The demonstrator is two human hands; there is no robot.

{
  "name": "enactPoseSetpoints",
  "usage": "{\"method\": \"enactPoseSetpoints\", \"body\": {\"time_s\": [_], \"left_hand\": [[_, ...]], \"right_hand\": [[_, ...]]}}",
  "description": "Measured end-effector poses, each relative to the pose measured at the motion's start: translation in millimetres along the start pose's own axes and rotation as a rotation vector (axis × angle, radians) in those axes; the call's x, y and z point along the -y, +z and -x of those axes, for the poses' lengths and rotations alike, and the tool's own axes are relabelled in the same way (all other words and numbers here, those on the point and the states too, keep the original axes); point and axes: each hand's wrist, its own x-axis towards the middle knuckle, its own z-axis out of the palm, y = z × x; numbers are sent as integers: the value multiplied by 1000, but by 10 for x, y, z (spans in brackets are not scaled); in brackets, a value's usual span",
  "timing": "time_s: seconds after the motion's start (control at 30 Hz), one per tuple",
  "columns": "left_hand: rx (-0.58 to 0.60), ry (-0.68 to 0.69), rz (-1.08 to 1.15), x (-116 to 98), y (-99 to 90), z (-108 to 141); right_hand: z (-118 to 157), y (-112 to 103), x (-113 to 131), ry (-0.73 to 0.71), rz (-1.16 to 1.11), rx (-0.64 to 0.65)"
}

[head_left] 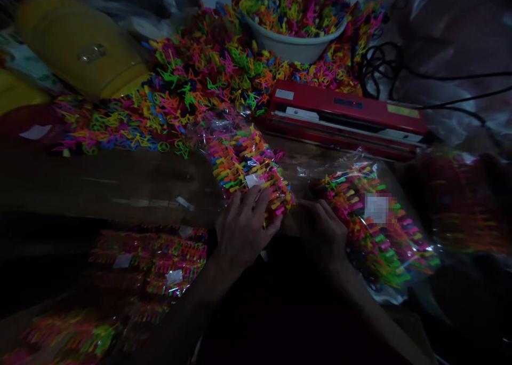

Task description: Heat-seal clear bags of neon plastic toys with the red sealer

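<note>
While both hands rest low on the dim wooden tabletop, the left hand lies palm-down with its fingers spread over the near end of a clear plastic bag packed with bright multicoloured plastic clips, pressing it flat rather than pinching it. Just right of that grip, the right hand sits at the near edge of a second clear bag of the same coloured clips; how its fingers are set cannot be told in the dark. The slick film under a flat palm looks likely to slide, and the first bag's open or sealed state is not visible, so clips could spill if it is tugged. Below and left of the left hand lie more filled bags, easy to knock with an elbow. Beyond the grip, a long red heat sealer stands close behind both bags; a stray fold of film or a fingertip could touch its bar. Farther back, loose neon clips are heaped beside a white bowl piled with more, and black cables trail to the right, a snag risk.
</note>
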Motion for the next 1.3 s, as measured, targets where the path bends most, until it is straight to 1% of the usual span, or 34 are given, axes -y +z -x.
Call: {"method": "enactPoseSetpoints", "body": {"time_s": [0.1,0.23,0.37,0.5,0.57,0.63,0.73,0.83,0.9,1.0,1.03,1.1,1.17,1.2,1.3], "left_hand": [[29,-15,-12,-20,-8,-7],[66,-58,-9,-98,-80,-1],[23,-7,-12,-189,-132,-62],[31,40,21,-207,-38,-167],[34,39,46,-196,22,-194],[21,26,49,-188,64,-199],[14,8,41,-189,89,-194],[-3,0,52,-199,87,-205],[-11,-3,55,-202,80,-220],[15,4,59,-197,62,-237],[22,8,64,-194,55,-239],[25,12,69,-189,41,-239],[19,11,66,-184,27,-235],[20,8,63,-179,20,-230],[39,17,67,-148,-9,-194]], "right_hand": [[-39,26,-13,12,19,32],[-43,105,-76,-12,-10,8],[-82,104,-120,-59,-11,-18],[-178,79,-136,-50,-105,-19],[-194,81,-132,-39,-174,-9],[-163,99,-127,-57,-197,-21],[-50,152,-144,-113,-157,-61],[49,193,-178,-105,-118,-61],[52,184,-179,-72,-103,-51],[-49,100,-128,-50,-76,-52],[-96,61,-105,-46,-61,-30],[-181,-10,-69,-44,-18,53],[-229,-44,-58,-55,13,145],[-237,-42,-61,-65,19,171],[-229,24,-71,-89,-5,166]]}}
